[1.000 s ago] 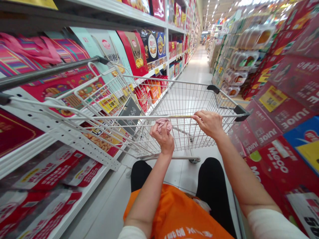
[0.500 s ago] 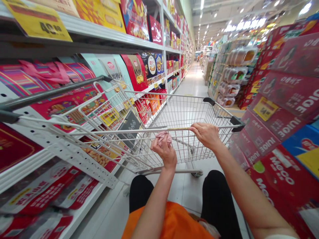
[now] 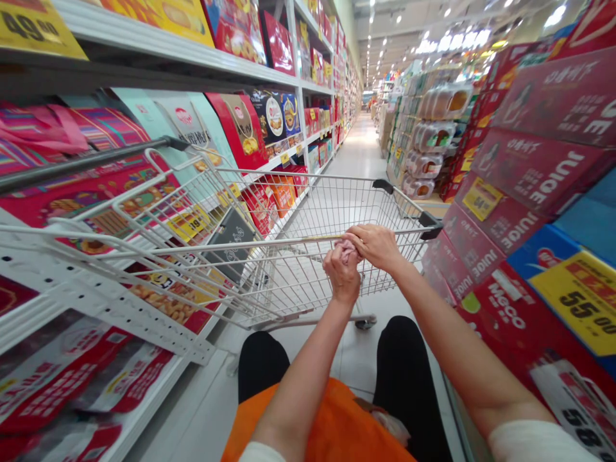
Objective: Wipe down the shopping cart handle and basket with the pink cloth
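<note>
A wire shopping cart (image 3: 337, 212) lies tipped on its side in a store aisle, its rim rail facing me. My left hand (image 3: 341, 276) is closed around a crumpled pink cloth (image 3: 347, 249) just below that rail. My right hand (image 3: 376, 245) grips the rail and touches the cloth and my left hand. The cloth is mostly hidden between the two hands. My knees in black trousers and an orange apron show below.
Shelves (image 3: 158, 45) of red gift boxes and snack packs run along the left, with the cart's dark handle bar (image 3: 86, 160) against them. Stacked red juice cartons (image 3: 539, 173) with yellow price tags stand close on the right. The pale floor aisle (image 3: 359, 147) stretches ahead.
My left hand with the pink cloth has moved right and up to meet my right hand on the rail. The view has shifted slightly.
</note>
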Action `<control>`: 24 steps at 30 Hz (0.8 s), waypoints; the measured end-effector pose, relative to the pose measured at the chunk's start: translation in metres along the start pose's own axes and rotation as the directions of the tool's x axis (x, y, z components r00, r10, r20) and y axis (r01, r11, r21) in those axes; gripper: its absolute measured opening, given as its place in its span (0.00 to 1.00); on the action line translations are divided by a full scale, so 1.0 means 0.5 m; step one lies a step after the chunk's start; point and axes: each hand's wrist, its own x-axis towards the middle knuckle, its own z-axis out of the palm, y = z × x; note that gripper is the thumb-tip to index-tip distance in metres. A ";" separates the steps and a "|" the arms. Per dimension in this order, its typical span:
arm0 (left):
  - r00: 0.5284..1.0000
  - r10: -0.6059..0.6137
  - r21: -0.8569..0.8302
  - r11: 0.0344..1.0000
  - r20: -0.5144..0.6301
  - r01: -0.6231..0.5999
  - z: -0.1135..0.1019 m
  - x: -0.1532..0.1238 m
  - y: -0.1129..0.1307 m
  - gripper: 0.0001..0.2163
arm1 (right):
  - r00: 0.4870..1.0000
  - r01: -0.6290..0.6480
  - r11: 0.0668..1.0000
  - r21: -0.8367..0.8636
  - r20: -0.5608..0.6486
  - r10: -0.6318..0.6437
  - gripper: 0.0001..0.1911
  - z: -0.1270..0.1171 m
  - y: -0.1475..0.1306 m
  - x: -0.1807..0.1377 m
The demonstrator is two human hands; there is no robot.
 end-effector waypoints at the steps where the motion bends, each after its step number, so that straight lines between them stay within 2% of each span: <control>1: 0.997 0.061 0.014 0.998 0.039 -0.062 -0.009 0.008 -0.012 0.08 | 0.999 0.030 0.999 0.035 -0.036 -0.029 0.24 0.001 0.007 -0.001; 3: 0.986 0.138 0.043 0.989 0.089 -0.142 -0.026 0.021 -0.031 0.09 | 0.984 0.077 0.992 0.096 -0.166 -0.060 0.23 0.007 0.017 -0.012; 6: 0.987 0.104 0.076 0.991 0.125 -0.114 -0.031 0.032 -0.035 0.11 | 0.928 0.096 0.986 0.137 -0.370 -0.039 0.21 0.037 0.012 -0.045; 8: 0.985 0.072 0.056 0.995 0.155 -0.081 -0.026 0.037 -0.028 0.13 | 0.903 0.107 0.982 0.153 -0.429 -0.031 0.19 0.070 -0.004 -0.071; 10: 0.971 0.106 -0.020 0.994 0.212 -0.105 -0.028 0.047 -0.025 0.17 | 0.899 0.103 0.976 0.192 -0.438 -0.009 0.20 0.106 -0.022 -0.089; 12: 0.932 0.202 -0.137 0.976 0.302 -0.168 -0.044 0.065 -0.030 0.22 | 0.902 0.058 0.969 0.242 -0.428 0.053 0.23 0.141 -0.038 -0.095; 14: 0.867 0.307 -0.230 0.946 0.394 -0.230 -0.075 0.093 -0.038 0.24 | 0.901 0.008 0.960 0.279 -0.418 0.114 0.28 0.168 -0.050 -0.089; 16: 0.800 0.374 -0.240 0.926 0.470 -0.291 -0.114 0.128 -0.044 0.23 | 0.894 -0.028 0.954 0.299 -0.420 0.158 0.32 0.188 -0.059 -0.075; 17: 0.782 0.388 -0.215 0.921 0.488 -0.323 -0.133 0.147 -0.047 0.23 | 0.885 -0.052 0.951 0.306 -0.426 0.186 0.33 0.196 -0.063 -0.067; 18: 0.784 0.391 -0.178 0.920 0.483 -0.349 -0.150 0.167 -0.049 0.23 | 0.875 -0.084 0.947 0.310 -0.433 0.219 0.33 0.203 -0.066 -0.060; 20: 0.853 0.335 -0.071 0.939 0.401 -0.335 -0.172 0.207 -0.057 0.22 | 0.857 -0.153 0.941 0.302 -0.435 0.278 0.28 0.211 -0.067 -0.047; 22: 0.939 0.209 0.039 0.973 0.274 -0.228 -0.179 0.243 -0.071 0.17 | 0.857 -0.181 0.946 0.267 -0.430 0.285 0.23 0.214 -0.057 -0.039; 24: 0.970 0.103 0.100 0.987 0.221 -0.128 -0.176 0.268 -0.087 0.12 | 0.860 -0.159 0.960 0.231 -0.446 0.250 0.20 0.212 -0.033 -0.034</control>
